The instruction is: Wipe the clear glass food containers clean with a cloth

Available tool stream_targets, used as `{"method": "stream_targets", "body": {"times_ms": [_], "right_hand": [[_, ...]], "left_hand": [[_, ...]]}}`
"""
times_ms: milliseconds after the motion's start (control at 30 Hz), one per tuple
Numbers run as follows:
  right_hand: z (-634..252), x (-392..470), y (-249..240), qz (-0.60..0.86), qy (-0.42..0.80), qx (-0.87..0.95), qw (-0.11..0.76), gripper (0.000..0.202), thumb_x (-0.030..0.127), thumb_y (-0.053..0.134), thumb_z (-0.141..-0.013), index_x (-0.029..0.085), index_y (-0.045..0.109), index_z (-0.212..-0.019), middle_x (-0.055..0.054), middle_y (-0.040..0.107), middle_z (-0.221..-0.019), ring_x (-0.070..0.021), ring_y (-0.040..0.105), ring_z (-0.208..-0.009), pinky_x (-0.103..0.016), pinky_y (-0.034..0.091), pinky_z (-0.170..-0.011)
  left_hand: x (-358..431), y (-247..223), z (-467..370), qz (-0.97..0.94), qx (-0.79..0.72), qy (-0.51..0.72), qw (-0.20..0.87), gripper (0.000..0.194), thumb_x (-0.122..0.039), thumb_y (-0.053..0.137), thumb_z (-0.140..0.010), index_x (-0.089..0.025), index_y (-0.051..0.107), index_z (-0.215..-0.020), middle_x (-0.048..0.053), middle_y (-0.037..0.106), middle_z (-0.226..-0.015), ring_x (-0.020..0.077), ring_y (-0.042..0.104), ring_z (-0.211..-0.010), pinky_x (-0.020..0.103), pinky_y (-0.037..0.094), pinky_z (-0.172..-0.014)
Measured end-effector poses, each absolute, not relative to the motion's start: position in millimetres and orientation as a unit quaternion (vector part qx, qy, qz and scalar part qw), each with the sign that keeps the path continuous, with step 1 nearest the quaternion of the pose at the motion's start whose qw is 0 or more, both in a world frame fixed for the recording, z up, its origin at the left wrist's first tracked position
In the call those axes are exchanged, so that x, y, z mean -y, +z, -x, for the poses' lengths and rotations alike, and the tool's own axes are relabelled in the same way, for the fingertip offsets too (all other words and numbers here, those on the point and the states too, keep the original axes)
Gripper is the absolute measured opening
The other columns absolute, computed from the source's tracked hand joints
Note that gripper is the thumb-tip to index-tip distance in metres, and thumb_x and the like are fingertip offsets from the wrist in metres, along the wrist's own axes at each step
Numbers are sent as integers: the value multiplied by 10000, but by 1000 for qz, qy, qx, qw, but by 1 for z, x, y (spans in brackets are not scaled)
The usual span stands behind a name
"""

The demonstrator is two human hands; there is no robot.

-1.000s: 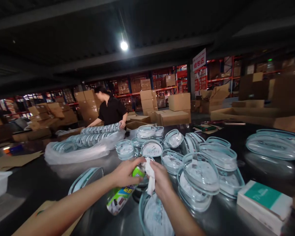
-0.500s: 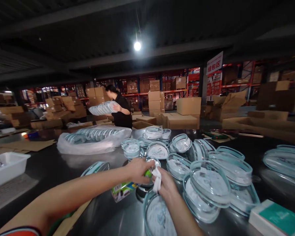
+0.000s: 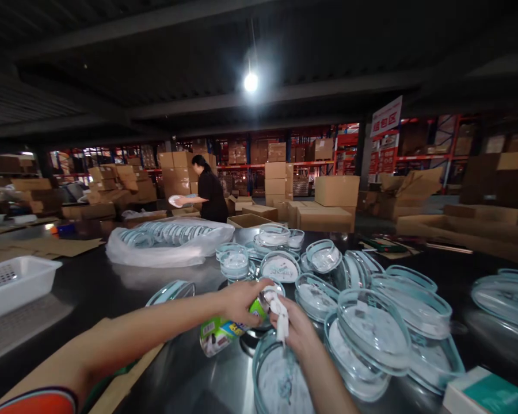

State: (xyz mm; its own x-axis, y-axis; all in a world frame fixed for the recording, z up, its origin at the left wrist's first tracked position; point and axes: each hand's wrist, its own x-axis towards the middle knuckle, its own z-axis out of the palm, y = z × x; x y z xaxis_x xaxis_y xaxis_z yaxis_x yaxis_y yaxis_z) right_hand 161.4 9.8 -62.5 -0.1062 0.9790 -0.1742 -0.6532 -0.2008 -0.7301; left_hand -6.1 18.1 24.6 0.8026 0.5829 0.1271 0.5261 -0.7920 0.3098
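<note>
My left hand (image 3: 242,303) is wrapped round a green spray can (image 3: 218,338), which lies tilted with its top end toward the right. My right hand (image 3: 301,329) pinches a crumpled white tissue (image 3: 280,316) against the top of that can. The nozzle end is hidden by fingers and tissue. Just below my hands lies a clear round case with a pale blue rim (image 3: 280,379) and a white printed insert. Several more such cases (image 3: 373,325) are piled to the right, and others (image 3: 280,267) stand beyond my hands.
A clear plastic bag (image 3: 168,256) full of similar cases lies at the far left. A white basket (image 3: 19,287) stands at the left edge. A white and teal box (image 3: 487,394) sits at the near right. Across the table, a person (image 3: 210,192) stands among cardboard boxes (image 3: 323,217).
The view has shifted slightly, moving things a little rightward. My hands keep their hold on the can and tissue. The person across has lowered the long stack of cases and now holds a smaller white item.
</note>
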Motion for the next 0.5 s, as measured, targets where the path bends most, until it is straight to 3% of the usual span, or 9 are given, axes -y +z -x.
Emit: {"method": "stream_targets", "body": {"times_ms": [167, 333, 500], "right_hand": [[-160, -4, -57, 316, 679, 274, 604, 177, 288, 546, -934, 131, 571, -856, 59, 517, -663, -34, 424, -453, -151, 359, -396], [-154, 6, -44, 292, 666, 301, 617, 163, 264, 553, -929, 123, 590, -856, 47, 551, -671, -45, 474, -478, -155, 375, -410], [-139, 13, -43, 292, 648, 301, 636, 142, 213, 570, -915, 127, 584, -803, 84, 485, -579, -36, 428, -431, -150, 363, -403]], "left_hand": [[-16, 20, 20, -889, -236, 172, 352, 933, -257, 650, -577, -239, 227, -1409, 58, 607, -1119, 259, 596, -987, 376, 461, -864], [-14, 17, 27, -795, -184, 202, 542, 964, -395, 471, -632, -210, 30, -1469, 112, 597, -1133, 253, 639, -893, 367, 479, -740], [-18, 18, 24, -745, -177, 182, 616, 992, -495, 421, -607, -225, 23, -1474, 119, 616, -1043, 232, 640, -667, 360, 463, -598]]}}
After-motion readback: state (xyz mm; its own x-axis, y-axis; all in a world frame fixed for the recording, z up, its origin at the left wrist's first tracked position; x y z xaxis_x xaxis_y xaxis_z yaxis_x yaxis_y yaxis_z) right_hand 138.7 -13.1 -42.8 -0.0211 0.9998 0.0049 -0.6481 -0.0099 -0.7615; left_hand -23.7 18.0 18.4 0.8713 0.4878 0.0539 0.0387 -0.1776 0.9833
